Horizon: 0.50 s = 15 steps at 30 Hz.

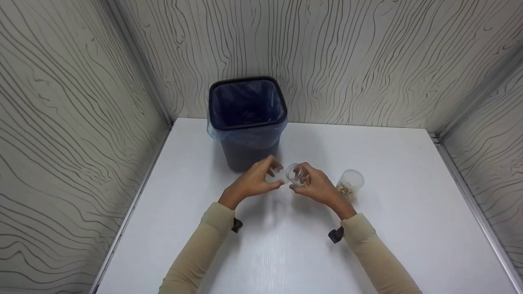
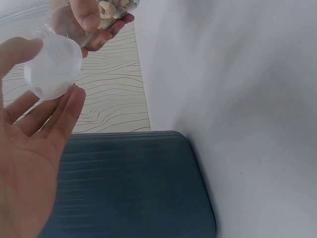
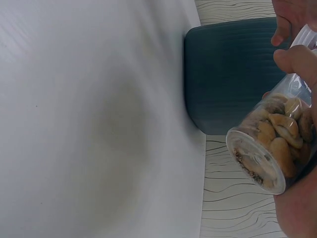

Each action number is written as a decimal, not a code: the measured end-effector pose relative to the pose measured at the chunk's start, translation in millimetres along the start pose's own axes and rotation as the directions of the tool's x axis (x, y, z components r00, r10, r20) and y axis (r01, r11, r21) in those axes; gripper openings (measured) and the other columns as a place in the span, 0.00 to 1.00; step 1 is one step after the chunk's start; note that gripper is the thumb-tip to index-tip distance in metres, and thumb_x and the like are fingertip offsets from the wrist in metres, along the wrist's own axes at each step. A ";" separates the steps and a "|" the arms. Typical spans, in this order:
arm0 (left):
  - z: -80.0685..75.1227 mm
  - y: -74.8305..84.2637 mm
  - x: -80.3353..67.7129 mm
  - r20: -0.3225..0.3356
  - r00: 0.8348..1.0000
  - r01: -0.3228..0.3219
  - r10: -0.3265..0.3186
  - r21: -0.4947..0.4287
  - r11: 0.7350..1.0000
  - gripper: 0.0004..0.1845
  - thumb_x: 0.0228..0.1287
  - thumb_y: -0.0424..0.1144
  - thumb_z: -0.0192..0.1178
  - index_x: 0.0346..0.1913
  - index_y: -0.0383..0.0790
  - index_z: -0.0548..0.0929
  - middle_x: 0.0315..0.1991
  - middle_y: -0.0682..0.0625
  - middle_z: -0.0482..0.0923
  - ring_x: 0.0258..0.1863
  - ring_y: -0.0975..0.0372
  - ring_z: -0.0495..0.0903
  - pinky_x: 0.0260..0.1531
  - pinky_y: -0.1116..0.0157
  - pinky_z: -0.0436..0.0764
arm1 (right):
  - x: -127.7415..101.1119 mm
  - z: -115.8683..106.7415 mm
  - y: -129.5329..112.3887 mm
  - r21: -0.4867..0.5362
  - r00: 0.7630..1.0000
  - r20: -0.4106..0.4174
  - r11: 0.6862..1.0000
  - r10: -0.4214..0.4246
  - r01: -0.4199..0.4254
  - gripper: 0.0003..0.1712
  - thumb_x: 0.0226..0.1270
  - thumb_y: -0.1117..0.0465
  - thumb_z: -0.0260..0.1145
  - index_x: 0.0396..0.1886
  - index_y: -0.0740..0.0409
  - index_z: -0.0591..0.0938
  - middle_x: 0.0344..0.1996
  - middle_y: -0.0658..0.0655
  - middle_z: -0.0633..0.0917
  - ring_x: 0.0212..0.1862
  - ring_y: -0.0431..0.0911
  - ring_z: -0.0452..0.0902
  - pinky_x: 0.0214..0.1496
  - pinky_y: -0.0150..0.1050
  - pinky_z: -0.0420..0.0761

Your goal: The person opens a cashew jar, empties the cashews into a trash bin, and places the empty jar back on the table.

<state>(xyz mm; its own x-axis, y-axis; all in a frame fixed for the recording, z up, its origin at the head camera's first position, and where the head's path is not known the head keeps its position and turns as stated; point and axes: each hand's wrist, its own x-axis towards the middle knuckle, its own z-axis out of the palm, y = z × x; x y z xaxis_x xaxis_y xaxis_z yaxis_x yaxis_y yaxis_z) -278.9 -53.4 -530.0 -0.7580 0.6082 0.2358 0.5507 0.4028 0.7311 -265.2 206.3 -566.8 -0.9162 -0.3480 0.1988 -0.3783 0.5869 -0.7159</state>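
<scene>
In the head view my hands meet above the white table (image 1: 286, 253), just in front of the bin. My right hand (image 1: 316, 188) grips a small clear jar (image 1: 296, 174) of pale nuts, tilted with its mouth toward the left hand. The right wrist view shows the jar (image 3: 272, 144) from its base, the nuts packed inside and my thumb (image 3: 298, 62) across its side. My left hand (image 1: 255, 181) holds a round translucent lid (image 2: 52, 69) between thumb and fingers, a little off the jar's mouth. A second clear jar (image 1: 350, 184) with nuts stands on the table right of my right hand.
A dark bin (image 1: 247, 118) lined with a bluish plastic bag stands at the back of the table, close behind the hands. Patterned walls close in the table on the left, back and right. Bare tabletop lies in front and on both sides.
</scene>
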 end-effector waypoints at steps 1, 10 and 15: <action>0.0 0.1 -0.1 -0.001 1.000 0.004 -0.004 -0.005 1.000 0.22 0.69 0.39 0.72 0.59 0.35 0.76 0.56 0.41 0.82 0.54 0.51 0.85 0.58 0.54 0.88 | 0.0 -0.9 -0.4 -0.004 1.000 0.000 1.000 -0.001 0.001 0.31 0.61 0.53 0.82 0.61 0.51 0.80 0.49 0.53 0.90 0.46 0.45 0.84 0.49 0.46 0.85; 1.5 -0.7 -0.8 -0.007 1.000 0.001 0.000 0.010 1.000 0.24 0.68 0.42 0.75 0.58 0.35 0.78 0.56 0.38 0.83 0.58 0.46 0.83 0.62 0.54 0.86 | 0.7 -7.7 -1.5 0.009 1.000 0.005 1.000 -0.020 0.020 0.31 0.63 0.53 0.82 0.62 0.54 0.80 0.53 0.61 0.89 0.52 0.51 0.86 0.55 0.54 0.86; 3.8 -1.7 -2.0 -0.012 1.000 0.013 -0.013 0.038 0.999 0.25 0.68 0.43 0.75 0.60 0.34 0.80 0.57 0.37 0.83 0.58 0.48 0.83 0.62 0.53 0.86 | 0.3 -10.1 -1.0 0.010 1.000 -0.003 1.000 -0.016 0.016 0.29 0.62 0.54 0.82 0.60 0.52 0.80 0.53 0.61 0.89 0.52 0.51 0.86 0.54 0.53 0.86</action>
<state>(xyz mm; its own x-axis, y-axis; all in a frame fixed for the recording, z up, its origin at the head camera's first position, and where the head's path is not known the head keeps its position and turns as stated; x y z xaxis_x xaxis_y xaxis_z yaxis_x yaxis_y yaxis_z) -277.0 -52.7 -534.2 -0.7692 0.5947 0.2339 0.5533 0.4366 0.7094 -266.5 213.0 -559.2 -0.9104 -0.3554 0.2118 -0.3914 0.5741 -0.7191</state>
